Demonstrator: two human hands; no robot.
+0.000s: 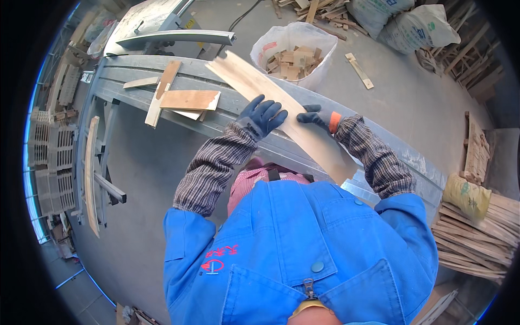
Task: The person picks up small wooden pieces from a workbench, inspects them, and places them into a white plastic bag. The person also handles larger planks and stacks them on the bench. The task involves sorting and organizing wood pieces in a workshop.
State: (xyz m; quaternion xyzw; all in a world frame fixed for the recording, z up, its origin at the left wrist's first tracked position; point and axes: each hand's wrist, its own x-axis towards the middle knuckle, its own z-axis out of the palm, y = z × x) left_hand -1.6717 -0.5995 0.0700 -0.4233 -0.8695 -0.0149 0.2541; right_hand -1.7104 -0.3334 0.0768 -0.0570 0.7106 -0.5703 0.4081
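Observation:
A long pale wooden board (314, 141) lies slanted across in front of me, from the far left to the near right, over a grey metal bench. My left hand (264, 115), in a dark coated glove, is closed on the board's near edge, its fingers lying over the top face. At the far edge, my right hand (318, 116) grips the board, with the glove's orange cuff showing; part of its fingers is hidden. The board's far left end has a notched, grooved edge. Its near right end looks blurred.
Several short wood pieces (189, 100) lie crossed on the left of the metal bench (124, 67). Beyond it stands a white sack (327, 46) of wood offcuts. One wood strip (359, 70) is on the floor. Stacked slats (476, 233) are at right, a metal rail (179, 37) at far left.

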